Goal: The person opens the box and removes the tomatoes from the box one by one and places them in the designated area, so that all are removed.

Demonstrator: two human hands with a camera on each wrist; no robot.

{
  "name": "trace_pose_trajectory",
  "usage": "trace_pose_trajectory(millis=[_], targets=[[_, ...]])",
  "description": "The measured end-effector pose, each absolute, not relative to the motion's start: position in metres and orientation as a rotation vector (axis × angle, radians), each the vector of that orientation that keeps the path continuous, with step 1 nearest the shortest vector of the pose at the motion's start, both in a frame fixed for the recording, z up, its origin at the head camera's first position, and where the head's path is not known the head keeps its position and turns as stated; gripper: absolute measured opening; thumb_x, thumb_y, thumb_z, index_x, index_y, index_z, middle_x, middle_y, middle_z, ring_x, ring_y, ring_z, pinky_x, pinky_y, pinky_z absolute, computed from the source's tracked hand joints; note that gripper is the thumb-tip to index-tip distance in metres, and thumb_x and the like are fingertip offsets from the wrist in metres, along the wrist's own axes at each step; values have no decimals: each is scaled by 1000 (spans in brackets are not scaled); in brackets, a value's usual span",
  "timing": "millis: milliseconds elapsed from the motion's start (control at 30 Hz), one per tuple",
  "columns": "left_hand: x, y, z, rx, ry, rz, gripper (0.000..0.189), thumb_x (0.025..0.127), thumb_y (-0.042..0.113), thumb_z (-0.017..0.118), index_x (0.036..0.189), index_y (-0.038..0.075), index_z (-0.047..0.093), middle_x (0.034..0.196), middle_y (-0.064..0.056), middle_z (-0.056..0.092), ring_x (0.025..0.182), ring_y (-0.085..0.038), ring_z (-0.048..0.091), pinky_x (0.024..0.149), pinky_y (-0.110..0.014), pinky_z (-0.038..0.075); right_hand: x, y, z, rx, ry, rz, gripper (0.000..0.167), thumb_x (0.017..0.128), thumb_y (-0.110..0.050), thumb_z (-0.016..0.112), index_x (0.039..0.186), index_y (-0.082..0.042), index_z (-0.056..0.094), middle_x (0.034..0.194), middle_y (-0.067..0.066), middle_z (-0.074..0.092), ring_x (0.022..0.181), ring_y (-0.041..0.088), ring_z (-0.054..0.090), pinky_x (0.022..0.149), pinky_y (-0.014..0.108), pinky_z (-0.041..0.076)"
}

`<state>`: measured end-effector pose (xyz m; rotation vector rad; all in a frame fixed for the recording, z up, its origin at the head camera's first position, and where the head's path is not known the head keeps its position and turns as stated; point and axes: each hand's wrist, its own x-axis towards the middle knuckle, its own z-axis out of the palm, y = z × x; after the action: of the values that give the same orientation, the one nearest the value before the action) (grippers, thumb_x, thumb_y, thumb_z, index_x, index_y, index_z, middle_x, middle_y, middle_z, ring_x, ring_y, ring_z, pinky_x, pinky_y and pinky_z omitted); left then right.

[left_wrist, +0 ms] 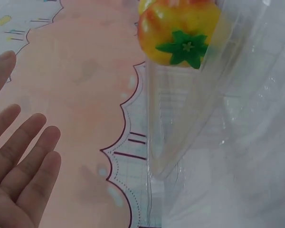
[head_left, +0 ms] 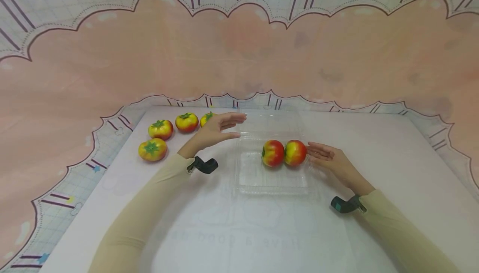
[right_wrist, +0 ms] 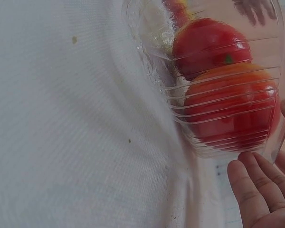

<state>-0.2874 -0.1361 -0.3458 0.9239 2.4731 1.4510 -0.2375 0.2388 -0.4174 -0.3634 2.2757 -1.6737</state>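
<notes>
A clear plastic clamshell box [head_left: 275,189] lies on the table with its lid [head_left: 269,121] folded back. Two red-and-yellow, tomato-like fruits sit side by side in it, a left one [head_left: 273,153] and a right one [head_left: 295,153]. My left hand [head_left: 215,133] hovers beside the lid's left edge, fingers extended, thumb apart, holding nothing. Close at the box's right wall is my right hand [head_left: 333,158], with its fingers fairly straight; in the right wrist view its fingertips [right_wrist: 247,164] are right by the ribbed wall. Behind the left hand, another fruit [head_left: 206,117] is partly hidden.
More such fruits with green leafy tops stand at the table's back left: one at the front [head_left: 152,150], one behind it [head_left: 161,129] and one farther right [head_left: 186,122]. A white cloth [head_left: 239,231] covers the table. A patterned curtain [head_left: 239,56] hangs behind.
</notes>
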Motion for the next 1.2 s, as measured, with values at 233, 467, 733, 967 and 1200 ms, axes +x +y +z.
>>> trace_pose_trajectory(millis=[233, 467, 733, 967, 1200], targets=[[-297, -116, -350, 948, 2441, 1404, 55, 85, 12, 68, 136, 7, 48, 137, -11, 53, 128, -24, 50, 110, -36, 39, -237, 239, -417, -367, 2279, -1670, 61, 92, -21, 60, 143, 1, 33, 146, 26, 36, 104, -17, 53, 90, 11, 47], [-302, -97, -353, 963, 2387, 1318, 54, 85, 11, 69, 135, 8, 49, 139, -9, 51, 128, -23, 49, 110, -36, 39, -238, 240, -416, -377, 2269, -1671, 62, 92, -20, 60, 143, 2, 32, 146, 27, 36, 104, -17, 53, 90, 11, 47], [-305, -81, -354, 1042, 2346, 1201, 51, 85, 12, 68, 133, 9, 52, 139, -10, 52, 128, -22, 50, 109, -35, 40, -238, 240, -415, -344, 2273, -1666, 62, 92, -21, 60, 143, 1, 33, 146, 26, 36, 103, -18, 53, 90, 11, 47], [-305, -76, -355, 1100, 2315, 1140, 51, 85, 9, 67, 133, 6, 51, 138, -14, 51, 128, -24, 49, 109, -36, 40, -237, 238, -414, -339, 2273, -1671, 62, 92, -21, 60, 143, 2, 32, 146, 26, 36, 103, -18, 52, 90, 11, 48], [-306, -68, -356, 1138, 2288, 1044, 50, 86, 8, 66, 133, 2, 51, 136, -17, 53, 126, -29, 50, 108, -36, 41, -236, 237, -414, -350, 2273, -1673, 62, 93, -19, 59, 143, 3, 32, 145, 28, 35, 103, -19, 52, 90, 10, 47]])
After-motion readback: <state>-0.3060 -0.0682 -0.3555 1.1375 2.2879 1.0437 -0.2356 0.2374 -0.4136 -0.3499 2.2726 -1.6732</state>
